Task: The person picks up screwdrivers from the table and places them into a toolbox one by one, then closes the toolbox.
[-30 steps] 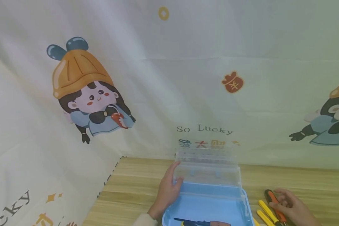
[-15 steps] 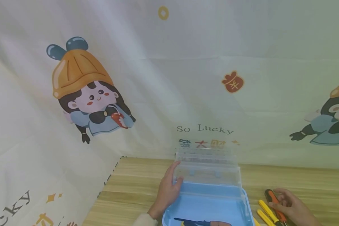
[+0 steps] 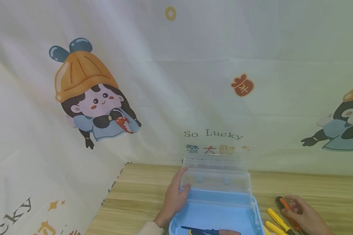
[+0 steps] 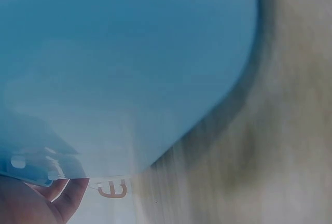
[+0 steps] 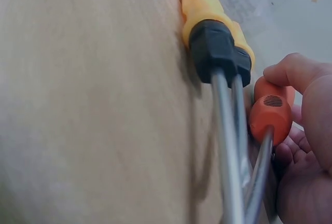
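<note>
My left hand (image 3: 176,195) holds the left side of the raised clear lid (image 3: 220,181) on a light-blue toolbox (image 3: 213,213). The thumb lies on the lid's inner side. Low in the box lies a screwdriver (image 3: 229,232) with a brownish handle and a dark shaft; the frame edge cuts off what lies around it. To the right of the box, my right hand (image 3: 307,213) pinches the handle of an orange and black screwdriver (image 3: 286,205) between thumb and fingers. The right wrist view shows that orange screwdriver (image 5: 271,117) close to two yellow-handled screwdrivers (image 5: 212,32).
The yellow screwdrivers (image 3: 277,217) lie on the wood-patterned table (image 3: 147,182) between the box and my right hand. Behind the table hangs a pale printed cloth (image 3: 211,98), and the clear lid leans back close to it.
The yellow screwdrivers have shifted slightly left, away from the orange one. My right hand stays on the orange screwdriver, which has tilted a little. My left hand and the lid have not moved.
</note>
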`<state>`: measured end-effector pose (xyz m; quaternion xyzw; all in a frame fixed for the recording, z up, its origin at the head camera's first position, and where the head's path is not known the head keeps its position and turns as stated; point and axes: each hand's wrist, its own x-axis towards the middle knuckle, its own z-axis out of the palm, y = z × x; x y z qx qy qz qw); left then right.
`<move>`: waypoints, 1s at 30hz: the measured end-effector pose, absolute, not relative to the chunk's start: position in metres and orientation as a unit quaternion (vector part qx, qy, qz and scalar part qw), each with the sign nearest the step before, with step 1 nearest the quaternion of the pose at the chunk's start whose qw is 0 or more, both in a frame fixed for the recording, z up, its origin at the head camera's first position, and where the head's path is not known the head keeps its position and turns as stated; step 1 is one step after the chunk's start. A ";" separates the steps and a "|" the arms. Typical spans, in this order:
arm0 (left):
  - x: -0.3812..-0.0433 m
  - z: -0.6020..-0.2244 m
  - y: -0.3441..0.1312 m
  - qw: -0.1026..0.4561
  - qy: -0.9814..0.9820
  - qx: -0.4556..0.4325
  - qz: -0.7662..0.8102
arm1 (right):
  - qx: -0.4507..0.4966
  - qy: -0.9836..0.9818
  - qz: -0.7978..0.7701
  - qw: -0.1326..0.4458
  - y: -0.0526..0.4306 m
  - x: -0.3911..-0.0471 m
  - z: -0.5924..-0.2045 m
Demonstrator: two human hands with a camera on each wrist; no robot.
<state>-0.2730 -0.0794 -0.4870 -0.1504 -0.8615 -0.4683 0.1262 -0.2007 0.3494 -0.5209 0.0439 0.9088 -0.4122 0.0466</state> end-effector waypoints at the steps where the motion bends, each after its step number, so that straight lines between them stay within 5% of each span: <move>1: -0.273 -0.487 -0.079 0.125 -0.861 -0.150 -0.469 | 0.045 0.910 -0.410 0.046 0.349 -0.201 -0.521; 30: -0.273 -0.487 -0.080 0.137 -0.855 -0.156 -0.475 | 0.045 0.887 -0.456 0.058 0.353 -0.202 -0.518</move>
